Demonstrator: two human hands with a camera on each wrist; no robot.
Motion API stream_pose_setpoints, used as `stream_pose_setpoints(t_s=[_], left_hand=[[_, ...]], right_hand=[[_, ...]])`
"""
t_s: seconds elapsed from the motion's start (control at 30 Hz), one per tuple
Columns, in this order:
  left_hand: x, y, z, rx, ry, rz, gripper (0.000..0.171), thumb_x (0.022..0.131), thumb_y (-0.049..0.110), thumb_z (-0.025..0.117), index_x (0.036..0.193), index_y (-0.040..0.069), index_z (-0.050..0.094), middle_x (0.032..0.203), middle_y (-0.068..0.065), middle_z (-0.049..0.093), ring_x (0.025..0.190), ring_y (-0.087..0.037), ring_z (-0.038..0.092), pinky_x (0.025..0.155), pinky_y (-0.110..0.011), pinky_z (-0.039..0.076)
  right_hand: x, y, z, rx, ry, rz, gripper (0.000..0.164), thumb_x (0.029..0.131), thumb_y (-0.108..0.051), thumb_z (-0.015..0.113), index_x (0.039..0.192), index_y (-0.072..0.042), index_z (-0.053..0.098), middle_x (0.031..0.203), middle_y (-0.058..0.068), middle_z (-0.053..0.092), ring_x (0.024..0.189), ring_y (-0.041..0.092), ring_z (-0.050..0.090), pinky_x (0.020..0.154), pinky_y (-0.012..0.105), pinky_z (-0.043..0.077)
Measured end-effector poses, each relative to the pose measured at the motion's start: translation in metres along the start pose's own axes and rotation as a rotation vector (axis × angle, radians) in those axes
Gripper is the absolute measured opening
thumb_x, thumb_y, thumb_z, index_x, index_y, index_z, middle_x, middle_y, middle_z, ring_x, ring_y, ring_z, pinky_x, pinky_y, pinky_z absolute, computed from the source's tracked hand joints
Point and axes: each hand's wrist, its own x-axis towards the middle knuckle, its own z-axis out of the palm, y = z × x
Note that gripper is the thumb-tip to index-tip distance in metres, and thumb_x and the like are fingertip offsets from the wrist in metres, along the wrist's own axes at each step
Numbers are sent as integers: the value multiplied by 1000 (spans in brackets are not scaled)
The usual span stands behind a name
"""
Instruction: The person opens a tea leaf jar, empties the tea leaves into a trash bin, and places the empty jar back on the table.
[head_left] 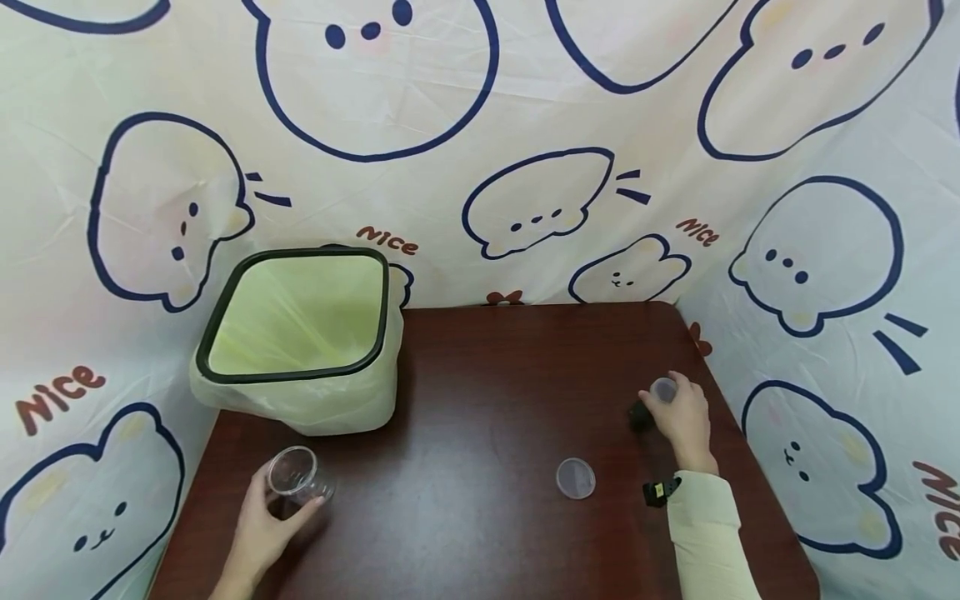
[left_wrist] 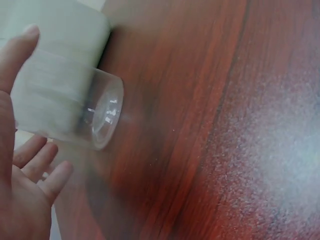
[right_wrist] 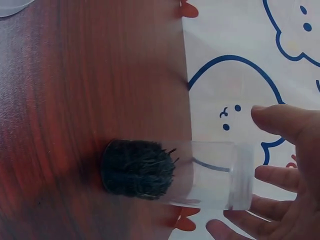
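In the head view a clear plastic jar (head_left: 293,472) with an open mouth stands at the table's left side, nothing visible inside. My left hand (head_left: 264,527) is around it, thumb and fingers spread; in the left wrist view the thumb (left_wrist: 20,55) stands apart from the jar wall. At the right a clear lidded jar (right_wrist: 210,175) holds dark, dry-looking strands (right_wrist: 137,170) in its lower part. My right hand (head_left: 684,421) spreads its fingers round the lid end (right_wrist: 242,176), with a gap at the thumb. Between the hands lies a round clear lid (head_left: 576,478).
A pale bin (head_left: 352,408) with a dark rim and a thin liner stands at the back left of the brown table (head_left: 480,383). Patterned white cloth (head_left: 420,108) hangs behind and on both sides. A black strap device (head_left: 660,492) sits on the right wrist.
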Motion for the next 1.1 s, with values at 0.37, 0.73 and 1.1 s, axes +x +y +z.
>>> stream_pose_setpoints(t_s=[0.37,0.73,1.1], left_hand=[[0,16,-18,-30,6,14,90,68,4,82,143,7,32,129,-19,46,106,7,40,87,-3,28],[11,27,-34,-81,99,174,53,85,-4,59,135,1,43,122,-20,51,112,4,43,89,-7,32],[17,44,-40,-30,113,155,52,85,-1,62,134,2,45,123,-8,52,112,3,44,89,-8,33]], right_hand=[[1,14,12,45,56,34,67,88,-37,62,140,-5,33,126,30,42,108,46,45,81,58,40],[-2,18,17,61,150,24,68,86,-40,64,139,-5,38,128,27,47,109,44,48,83,57,41],[-6,14,11,111,207,24,68,85,-50,60,137,-7,45,131,22,49,113,41,49,87,56,41]])
